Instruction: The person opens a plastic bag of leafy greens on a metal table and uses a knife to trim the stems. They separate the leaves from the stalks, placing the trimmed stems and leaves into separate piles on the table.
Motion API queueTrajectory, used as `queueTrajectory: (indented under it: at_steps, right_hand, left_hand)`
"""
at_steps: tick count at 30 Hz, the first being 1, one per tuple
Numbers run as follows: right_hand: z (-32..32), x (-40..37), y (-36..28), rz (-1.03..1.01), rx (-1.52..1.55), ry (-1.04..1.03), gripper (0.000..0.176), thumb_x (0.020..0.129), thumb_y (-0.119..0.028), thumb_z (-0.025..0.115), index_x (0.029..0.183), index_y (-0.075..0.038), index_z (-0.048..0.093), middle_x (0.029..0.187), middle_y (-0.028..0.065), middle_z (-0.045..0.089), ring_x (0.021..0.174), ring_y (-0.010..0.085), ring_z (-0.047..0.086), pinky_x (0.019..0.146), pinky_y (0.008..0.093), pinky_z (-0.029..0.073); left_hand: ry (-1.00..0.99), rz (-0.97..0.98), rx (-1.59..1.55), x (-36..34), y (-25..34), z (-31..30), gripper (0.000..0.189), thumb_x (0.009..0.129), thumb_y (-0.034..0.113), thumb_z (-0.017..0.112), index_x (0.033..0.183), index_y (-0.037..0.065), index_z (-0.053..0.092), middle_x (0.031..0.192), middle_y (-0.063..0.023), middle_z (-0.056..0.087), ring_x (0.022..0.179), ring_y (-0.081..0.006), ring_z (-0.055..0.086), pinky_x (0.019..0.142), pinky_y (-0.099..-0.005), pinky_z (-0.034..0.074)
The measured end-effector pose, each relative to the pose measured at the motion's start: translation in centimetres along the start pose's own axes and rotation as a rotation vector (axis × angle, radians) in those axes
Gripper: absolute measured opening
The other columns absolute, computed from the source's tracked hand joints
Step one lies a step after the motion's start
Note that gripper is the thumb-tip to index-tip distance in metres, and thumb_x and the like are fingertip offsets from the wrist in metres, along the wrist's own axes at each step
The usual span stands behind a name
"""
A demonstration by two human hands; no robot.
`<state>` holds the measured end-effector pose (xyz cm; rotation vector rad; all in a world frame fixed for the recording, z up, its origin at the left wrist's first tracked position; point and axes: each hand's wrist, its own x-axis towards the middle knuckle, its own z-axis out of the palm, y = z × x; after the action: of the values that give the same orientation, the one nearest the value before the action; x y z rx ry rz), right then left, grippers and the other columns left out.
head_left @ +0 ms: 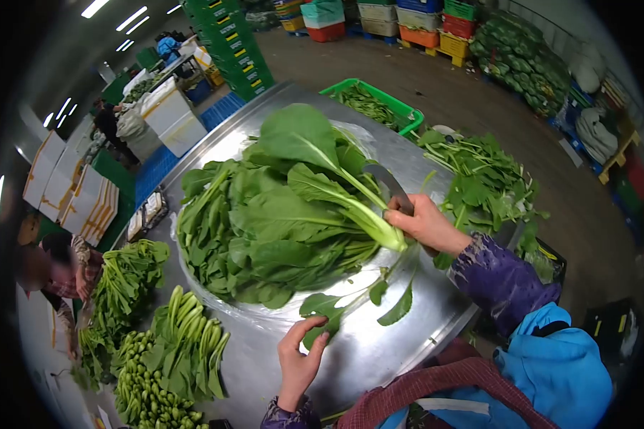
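On the steel table [379, 343], my right hand [426, 223] grips knife [388, 183] and stalk [358, 213] at its firm base; it looks light and tender. Left hand [299, 357] pinches a limp leaf [320, 306].

This is a vegetable packing warehouse. A big round steel table [379, 336] carries a heap of loose greens [265, 229], and trimmed bundles [179, 343] lie just to its left. Beyond the table a bare concrete floor [408, 68] runs to tall stacks of green crates [229, 43], coloured crates [422, 21] and piled bagged vegetables [522, 64]. Far left of the table stand white boxes [71, 186] with a worker [111, 125] among them, under strip lights [132, 18].
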<state>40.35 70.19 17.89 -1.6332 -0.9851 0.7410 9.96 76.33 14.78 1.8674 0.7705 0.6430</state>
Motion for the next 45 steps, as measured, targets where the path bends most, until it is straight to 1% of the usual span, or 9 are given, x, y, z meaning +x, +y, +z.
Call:
queueTrajectory:
  at_steps: [6,10,12,15,18,28,36,42,45]
  right_hand:
    - [1.4,-4.5,-2.5,0.087,0.326,-0.185,0.018,0.088,-0.02,0.057,0.086,-0.002,0.057,0.058,-0.004,0.048,0.046,0.0032,0.04,0.042,0.0198,0.031]
    - [2.9,-6.3,-4.0,0.164,0.397,-0.537,0.025,0.09,-0.027,0.057,0.09,-0.002,0.06,0.061,-0.0045,0.049,0.051,0.0024,0.043,0.045,0.0207,0.034]
    - [4.4,-7.0,-2.9,0.236,0.449,-0.535,0.026,0.092,-0.027,0.053,0.093,-0.002,0.061,0.06,-0.0044,0.047,0.05,0.0023,0.04,0.044,0.0212,0.033]
    - [4.4,-7.3,-1.4,0.161,0.345,-0.479,0.027,0.094,-0.026,0.05,0.098,-0.002,0.061,0.061,-0.004,0.047,0.052,0.0044,0.043,0.045,0.0218,0.034]
    - [5.0,-7.9,0.9,-0.58,-0.251,-0.089,0.022,0.084,-0.013,0.059,0.104,-0.004,0.06,0.08,0.0058,0.062,0.066,0.0243,0.062,0.051,0.0332,0.047]
    - [5.2,-10.1,1.2,-0.49,-0.602,-0.119,0.034,0.073,0.001,0.06,0.107,-0.003,0.058,0.085,0.0097,0.062,0.07,0.0285,0.063,0.057,0.0336,0.05]
    - [3.8,-6.6,6.5,-0.041,-0.201,-0.071,0.016,0.086,-0.013,0.054,0.097,-0.002,0.062,0.082,0.0155,0.063,0.072,0.0298,0.063,0.064,0.0368,0.049]
    - [4.0,1.1,11.2,-0.4,-0.472,0.35,0.032,0.082,-0.017,0.062,0.107,0.002,0.056,0.09,0.0168,0.065,0.082,0.0298,0.063,0.073,0.0349,0.05]
    - [3.3,3.0,12.2,0.157,-0.048,-0.01,0.038,0.082,-0.021,0.065,0.109,0.004,0.053,0.074,0.0107,0.061,0.056,0.02,0.06,0.056,0.0311,0.05]
  left_hand:
    - [0.144,0.417,0.299,0.6,5.6,2.3,0.034,0.068,-0.003,0.069,0.101,0.002,0.063,0.104,-0.0123,0.062,0.103,-0.0329,0.056,0.09,-0.0404,0.043]
    - [0.17,0.708,0.767,0.5,7.7,3.4,0.044,0.064,0.012,0.078,0.106,0.013,0.064,0.114,-0.0056,0.058,0.112,-0.0315,0.051,0.106,-0.0522,0.021]
    - [0.118,0.731,0.752,0.3,7.8,3.1,0.041,0.066,0.011,0.076,0.104,0.01,0.064,0.103,-0.0064,0.06,0.098,-0.0282,0.057,0.099,-0.0466,0.035]
    - [0.085,0.464,0.489,-0.3,7.2,2.9,0.036,0.068,0.008,0.074,0.102,0.006,0.063,0.091,-0.0079,0.058,0.084,-0.0245,0.059,0.083,-0.0368,0.046]
    - [0.042,0.208,0.216,-0.7,5.6,3.3,0.031,0.072,0.005,0.071,0.102,0.002,0.061,0.087,-0.0098,0.056,0.08,-0.0218,0.057,0.069,-0.0285,0.048]
    - [-0.05,-0.087,-0.172,-0.9,4.1,4.7,0.027,0.077,0.01,0.07,0.1,-0.003,0.062,0.09,-0.0087,0.057,0.081,-0.0179,0.058,0.064,-0.0267,0.049]
    - [0.117,-0.094,-0.122,-0.4,3.8,3.8,0.034,0.07,0.007,0.075,0.101,0.004,0.062,0.084,-0.0056,0.056,0.073,-0.0158,0.054,0.069,-0.0276,0.046]
    - [-0.067,0.1,0.245,0.2,4.8,2.2,0.046,0.068,0.008,0.075,0.11,0.003,0.057,0.086,-0.0086,0.052,0.078,-0.0209,0.052,0.072,-0.0304,0.044]
    - [-0.027,0.167,0.304,0.4,5.5,2.0,0.04,0.069,0.008,0.074,0.104,0.003,0.057,0.089,-0.0107,0.054,0.083,-0.0239,0.054,0.074,-0.032,0.045]
